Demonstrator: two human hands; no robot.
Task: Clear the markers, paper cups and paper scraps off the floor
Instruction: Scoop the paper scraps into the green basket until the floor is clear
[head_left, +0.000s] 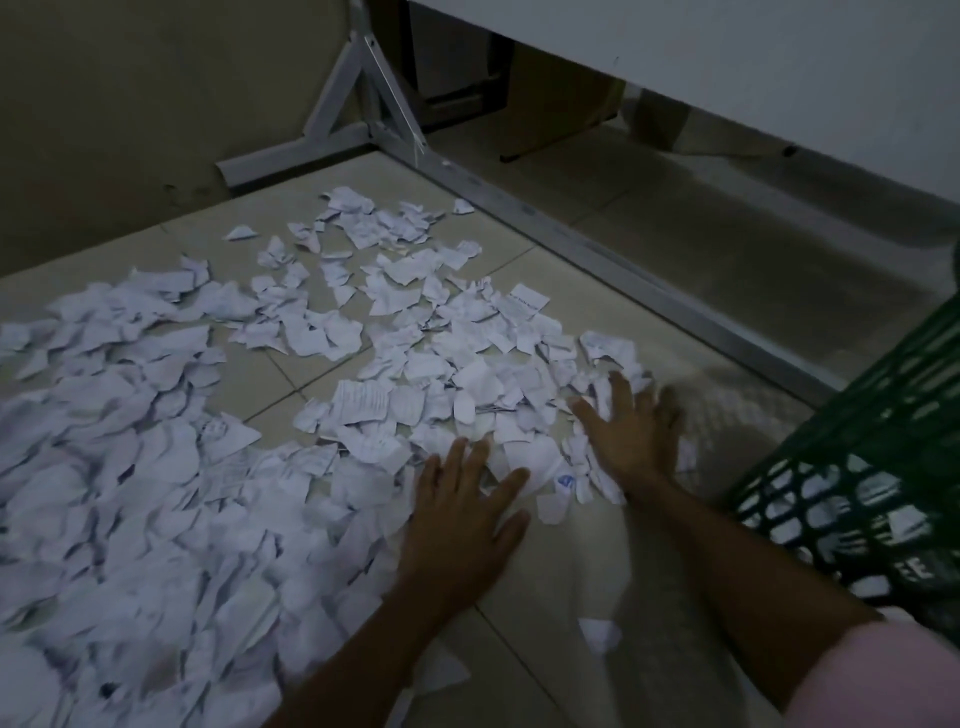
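Torn white paper scraps (395, 332) cover much of the tiled floor, thickest at the left (114, 493). My left hand (462, 525) lies flat with spread fingers on the scraps near the middle. A little farther right, my right hand (631, 428) also rests flat and open on the pile's right edge, slightly blurred. Neither hand holds anything. No markers or paper cups are visible.
A green lattice basket (878, 467) stands tilted at the right with scraps inside. A grey metal table frame (597, 249) runs diagonally across the floor behind the pile, under a white tabletop (727, 52). Bare tile (561, 649) lies between my forearms.
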